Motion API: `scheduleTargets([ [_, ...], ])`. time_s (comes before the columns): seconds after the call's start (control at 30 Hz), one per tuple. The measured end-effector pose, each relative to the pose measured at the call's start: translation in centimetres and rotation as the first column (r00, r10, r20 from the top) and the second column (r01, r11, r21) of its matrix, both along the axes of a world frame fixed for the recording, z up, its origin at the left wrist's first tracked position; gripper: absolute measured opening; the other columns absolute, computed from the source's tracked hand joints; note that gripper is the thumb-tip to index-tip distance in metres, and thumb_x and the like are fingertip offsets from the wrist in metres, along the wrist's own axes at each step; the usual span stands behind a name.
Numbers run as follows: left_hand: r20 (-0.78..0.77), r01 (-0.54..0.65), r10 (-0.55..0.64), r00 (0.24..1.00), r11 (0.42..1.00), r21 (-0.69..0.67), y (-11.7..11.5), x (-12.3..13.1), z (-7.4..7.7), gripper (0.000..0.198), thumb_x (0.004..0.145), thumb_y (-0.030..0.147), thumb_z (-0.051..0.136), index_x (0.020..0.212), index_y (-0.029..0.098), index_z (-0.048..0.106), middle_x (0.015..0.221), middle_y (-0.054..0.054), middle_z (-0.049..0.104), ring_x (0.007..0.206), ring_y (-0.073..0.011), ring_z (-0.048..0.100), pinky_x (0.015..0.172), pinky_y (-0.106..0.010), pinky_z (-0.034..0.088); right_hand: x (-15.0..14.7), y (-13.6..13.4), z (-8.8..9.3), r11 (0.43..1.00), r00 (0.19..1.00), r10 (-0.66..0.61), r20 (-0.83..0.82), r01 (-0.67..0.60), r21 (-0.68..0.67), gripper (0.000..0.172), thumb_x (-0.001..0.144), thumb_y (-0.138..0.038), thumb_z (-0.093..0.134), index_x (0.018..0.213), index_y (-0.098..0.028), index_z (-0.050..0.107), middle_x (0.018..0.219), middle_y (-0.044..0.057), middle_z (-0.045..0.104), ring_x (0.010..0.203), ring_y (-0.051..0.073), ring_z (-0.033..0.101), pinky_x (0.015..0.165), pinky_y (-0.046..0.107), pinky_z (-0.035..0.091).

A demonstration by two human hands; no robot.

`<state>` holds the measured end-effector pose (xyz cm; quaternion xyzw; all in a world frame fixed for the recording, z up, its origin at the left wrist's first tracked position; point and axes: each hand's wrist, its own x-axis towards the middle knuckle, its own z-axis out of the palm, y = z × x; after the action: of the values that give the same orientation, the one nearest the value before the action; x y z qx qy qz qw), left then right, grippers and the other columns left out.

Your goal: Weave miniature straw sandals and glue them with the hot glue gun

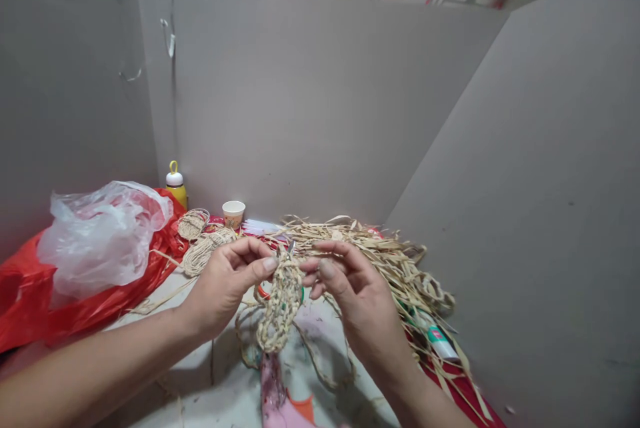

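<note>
A looped, woven straw piece [281, 305] hangs in front of me, narrow and pale. My left hand [227, 281] pinches its upper left edge between thumb and fingers. At the upper right edge, my right hand [357, 295] has its thumb and fingers curled together; what lies between them is hidden. A pointed metal tip [291, 247] shows at the top of the piece. Behind it are partly hidden orange [263, 292] and green curved parts. A straw cord [320, 365] trails in loops over the table. Below the piece stands a pink object [273, 388] with a dark, glossy patch.
Loose straw strips [395, 261] pile at the right, with a white and green tube [443, 343] beside them. Coiled straw cord [207, 248], a paper cup [233, 213] and a yellow bottle [176, 188] stand behind. Clear plastic [100, 235] lies on a red bag [20, 288]. Grey panels surround the table.
</note>
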<state>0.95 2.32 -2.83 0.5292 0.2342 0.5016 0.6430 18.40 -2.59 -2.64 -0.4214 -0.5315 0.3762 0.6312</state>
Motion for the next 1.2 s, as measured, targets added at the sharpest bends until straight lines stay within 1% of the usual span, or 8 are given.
scheduleTargets([
  [0.1, 0.014, -0.035, 0.035, 0.999, 0.999, 0.03, -0.1, 0.1, -0.3, 0.016, 0.073, 0.028, 0.078, 0.074, 0.017, 0.066, 0.067, 0.003, 0.058, 0.065, -0.0099, 0.049, 0.063, -0.021, 0.039, -0.6, -0.3, -0.2, 0.999, 0.999, 0.035, 0.038, -0.033, -0.037, 0.023, 0.073, -0.039, 0.078, 0.083, -0.02, 0.072, 0.072, 0.002, 0.069, 0.061, 0.013, 0.059, 0.059, 0.026, 0.051],
  [0.27, -0.03, -0.007, 0.008, 1.0, 0.999, 0.047, -0.2, 0.5, -0.9, 0.017, 0.073, 0.029, 0.078, 0.074, 0.016, 0.067, 0.068, 0.002, 0.059, 0.064, -0.0105, 0.05, 0.063, -0.023, 0.04, -1.4, -0.7, -0.4, 0.998, 0.995, 0.048, 0.092, -0.043, -0.055, 0.013, 0.072, -0.03, 0.077, 0.068, -0.019, 0.071, 0.063, -0.001, 0.062, 0.058, 0.012, 0.052, 0.057, 0.025, 0.045],
  [0.4, -0.055, 0.002, -0.001, 0.998, 1.0, 0.027, 0.0, 0.4, -0.8, 0.017, 0.072, 0.03, 0.079, 0.072, 0.016, 0.069, 0.065, 0.001, 0.062, 0.063, -0.0113, 0.052, 0.063, -0.024, 0.041, -1.0, -0.6, -0.4, 0.998, 0.995, 0.034, 0.098, -0.028, -0.062, 0.017, 0.074, -0.033, 0.075, 0.067, -0.019, 0.069, 0.063, -0.001, 0.059, 0.058, 0.012, 0.049, 0.055, 0.025, 0.043],
  [0.53, -0.097, 0.038, -0.033, 0.995, 0.998, 0.05, 0.3, 0.0, -0.7, 0.022, 0.08, 0.037, 0.07, 0.085, 0.016, 0.075, 0.074, -0.005, 0.069, 0.067, -0.0149, 0.06, 0.068, -0.028, 0.047, -0.5, -0.5, -0.3, 0.999, 0.997, -0.011, 0.074, 0.014, -0.036, 0.018, 0.075, -0.032, 0.074, 0.068, -0.018, 0.066, 0.062, -0.001, 0.057, 0.058, 0.012, 0.047, 0.054, 0.024, 0.041],
  [0.6, -0.118, 0.031, -0.023, 0.993, 0.998, 0.063, 0.4, -0.2, -0.6, 0.022, 0.079, 0.036, 0.072, 0.089, 0.017, 0.075, 0.076, -0.005, 0.07, 0.068, -0.0155, 0.061, 0.068, -0.029, 0.048, -0.5, -0.4, -0.3, 0.999, 0.998, -0.02, 0.053, 0.021, -0.024, 0.018, 0.075, -0.032, 0.074, 0.068, -0.018, 0.065, 0.061, -0.002, 0.055, 0.057, 0.012, 0.047, 0.053, 0.024, 0.04],
  [0.83, -0.161, 0.089, -0.083, 0.983, 0.996, 0.031, -0.3, 0.1, -0.6, 0.011, 0.072, 0.024, 0.079, 0.073, 0.016, 0.072, 0.067, 0.0, 0.064, 0.063, -0.0102, 0.054, 0.063, -0.022, 0.045, -1.0, -0.3, -0.4, 0.999, 0.999, -0.036, 0.015, 0.036, -0.03, 0.018, 0.072, -0.033, 0.076, 0.069, -0.019, 0.066, 0.062, -0.002, 0.056, 0.057, 0.012, 0.047, 0.054, 0.024, 0.041],
  [1.07, -0.141, 0.09, -0.082, 0.987, 0.994, 0.054, -0.5, 0.2, -0.2, 0.01, 0.073, 0.023, 0.077, 0.072, 0.016, 0.07, 0.065, 0.001, 0.062, 0.062, -0.0098, 0.052, 0.062, -0.022, 0.044, -0.5, -0.4, -0.5, 0.999, 0.999, 0.022, 0.045, -0.02, -0.05, 0.014, 0.066, -0.025, 0.081, 0.069, -0.02, 0.068, 0.063, -0.003, 0.055, 0.06, 0.013, 0.048, 0.055, 0.024, 0.042],
  [1.2, -0.132, 0.092, -0.082, 0.988, 0.993, 0.07, -0.7, 0.0, -0.1, 0.009, 0.074, 0.023, 0.076, 0.072, 0.016, 0.069, 0.067, 0.001, 0.063, 0.063, -0.0098, 0.053, 0.063, -0.021, 0.044, -0.1, -0.5, -0.6, 0.992, 0.996, 0.093, 0.003, -0.093, -0.084, 0.011, 0.068, -0.024, 0.08, 0.075, -0.022, 0.072, 0.066, -0.003, 0.058, 0.061, 0.012, 0.05, 0.058, 0.024, 0.043],
])
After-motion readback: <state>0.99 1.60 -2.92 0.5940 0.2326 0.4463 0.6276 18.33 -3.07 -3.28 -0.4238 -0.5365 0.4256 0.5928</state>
